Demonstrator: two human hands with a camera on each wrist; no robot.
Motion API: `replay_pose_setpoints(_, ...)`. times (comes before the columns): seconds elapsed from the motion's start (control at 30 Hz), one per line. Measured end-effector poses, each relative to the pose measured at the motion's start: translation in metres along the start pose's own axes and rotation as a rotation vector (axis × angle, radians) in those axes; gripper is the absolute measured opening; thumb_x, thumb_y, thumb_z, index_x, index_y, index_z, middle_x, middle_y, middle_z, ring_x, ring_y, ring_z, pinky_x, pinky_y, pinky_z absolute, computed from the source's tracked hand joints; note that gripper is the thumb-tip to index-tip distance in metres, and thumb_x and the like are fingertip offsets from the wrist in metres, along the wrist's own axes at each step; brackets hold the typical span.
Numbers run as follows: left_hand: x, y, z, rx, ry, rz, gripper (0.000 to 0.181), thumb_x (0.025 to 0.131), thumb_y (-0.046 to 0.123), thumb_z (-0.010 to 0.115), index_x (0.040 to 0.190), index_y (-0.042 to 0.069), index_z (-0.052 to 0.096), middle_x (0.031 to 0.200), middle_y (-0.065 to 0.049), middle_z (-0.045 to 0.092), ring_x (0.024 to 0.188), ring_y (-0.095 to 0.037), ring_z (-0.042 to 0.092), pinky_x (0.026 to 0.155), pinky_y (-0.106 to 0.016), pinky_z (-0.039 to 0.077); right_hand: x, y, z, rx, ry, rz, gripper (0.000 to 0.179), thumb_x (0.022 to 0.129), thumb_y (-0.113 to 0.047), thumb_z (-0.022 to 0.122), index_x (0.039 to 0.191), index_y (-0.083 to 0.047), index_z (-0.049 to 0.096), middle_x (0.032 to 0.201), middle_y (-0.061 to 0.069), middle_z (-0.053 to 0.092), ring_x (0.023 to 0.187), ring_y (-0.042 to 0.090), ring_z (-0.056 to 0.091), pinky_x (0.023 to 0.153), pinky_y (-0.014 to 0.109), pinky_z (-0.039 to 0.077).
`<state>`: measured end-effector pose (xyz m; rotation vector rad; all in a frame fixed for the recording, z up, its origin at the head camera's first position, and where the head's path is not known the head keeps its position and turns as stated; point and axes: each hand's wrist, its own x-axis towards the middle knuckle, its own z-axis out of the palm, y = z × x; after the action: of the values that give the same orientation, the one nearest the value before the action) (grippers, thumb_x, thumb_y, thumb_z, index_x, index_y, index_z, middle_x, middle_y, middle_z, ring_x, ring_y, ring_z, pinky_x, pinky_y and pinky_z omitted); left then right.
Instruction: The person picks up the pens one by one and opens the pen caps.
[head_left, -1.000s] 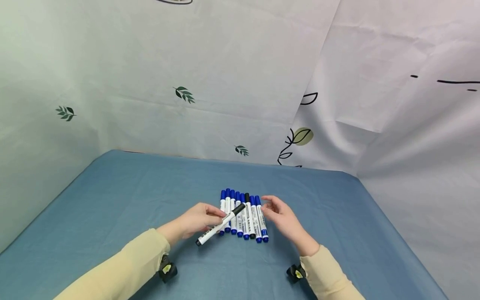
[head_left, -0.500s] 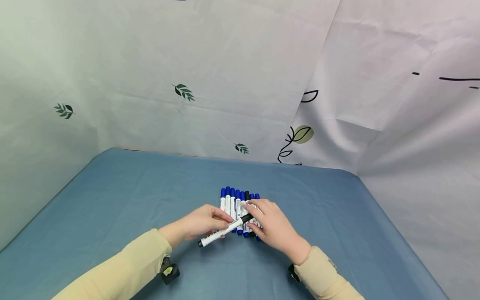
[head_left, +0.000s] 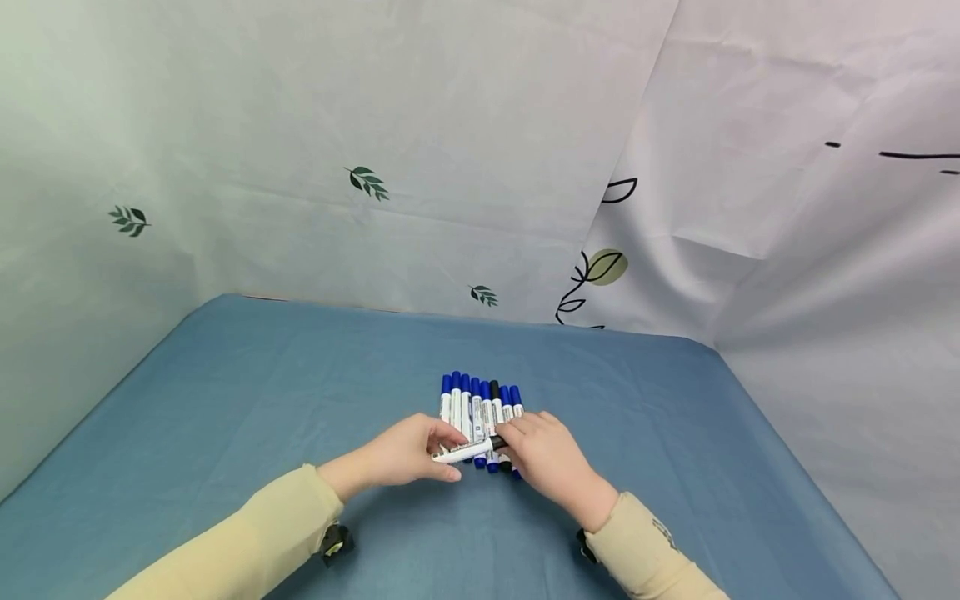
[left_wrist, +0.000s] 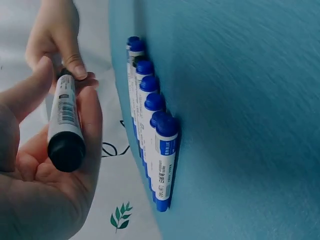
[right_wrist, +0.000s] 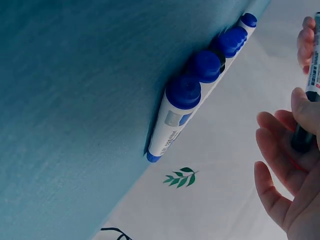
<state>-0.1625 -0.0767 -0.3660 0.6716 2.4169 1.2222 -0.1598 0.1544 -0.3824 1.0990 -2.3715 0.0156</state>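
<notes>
A white marker with a black cap (head_left: 471,451) is held above a row of markers. My right hand (head_left: 550,461) pinches its black cap end between thumb and fingers; the right wrist view shows the thumb on the dark cap (right_wrist: 303,137). My left hand (head_left: 405,450) is around the other end, its thumb spread away from the barrel. In the left wrist view the marker's black end (left_wrist: 66,151) sits between the left thumb and fingers. Below lie several white markers with blue caps (head_left: 456,404), side by side, and one with a black cap (head_left: 494,390).
A blue cloth (head_left: 315,367) covers the table. White fabric with leaf prints (head_left: 480,167) hangs behind and at the sides. Small dark wrist cameras (head_left: 336,542) are worn at both cuffs.
My right hand has moved left over the row and taken the black cap end of the held marker. The left thumb has come away from the barrel, and the marker has turned flatter.
</notes>
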Motion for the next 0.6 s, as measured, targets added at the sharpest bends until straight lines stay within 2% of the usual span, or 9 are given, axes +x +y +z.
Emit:
replay_pose_setpoints(0.1,-0.001,-0.001,0.002,0.076,0.029,0.039,0.032,0.08,0.01,0.075,0.111,0.002,0.068,0.095,-0.004,0.07,0.075,-0.008,0.055,0.064,-0.023,0.045,0.001,0.0,-0.001,0.02,-0.006,0.005,0.021,0.079,-0.019,0.077,0.095,-0.012,0.068,0.083,-0.002,0.067,0.076,0.012,0.062,0.064,0.028,0.045)
replay_pose_setpoints(0.3,-0.002,-0.001,0.002,0.029,-0.002,0.06,0.022,0.089,0.005,0.063,0.11,-0.001,0.067,0.086,-0.009,0.07,0.07,-0.012,0.059,0.056,-0.021,0.043,0.002,-0.001,-0.006,0.004,-0.072,-0.007,0.022,0.083,-0.026,0.072,0.099,-0.012,0.066,0.085,-0.003,0.066,0.078,0.012,0.061,0.064,0.027,0.042)
replay_pose_setpoints(0.47,-0.002,0.0,0.003,0.066,-0.029,0.103,0.017,0.092,0.008,0.06,0.105,0.001,0.066,0.075,-0.002,0.065,0.065,-0.01,0.057,0.054,-0.021,0.043,0.004,-0.003,-0.01,-0.068,-0.104,-0.05,0.023,0.083,-0.024,0.073,0.102,-0.012,0.067,0.086,-0.002,0.066,0.078,0.012,0.061,0.065,0.028,0.042)
replay_pose_setpoints(0.6,-0.002,0.0,0.007,0.133,-0.01,0.128,0.017,0.09,0.011,0.064,0.105,0.004,0.067,0.07,0.004,0.063,0.058,-0.004,0.051,0.053,-0.022,0.042,0.005,-0.005,-0.01,-0.061,-0.085,-0.064,0.02,0.08,-0.021,0.076,0.096,-0.012,0.068,0.082,-0.002,0.066,0.074,0.011,0.062,0.066,0.027,0.043)
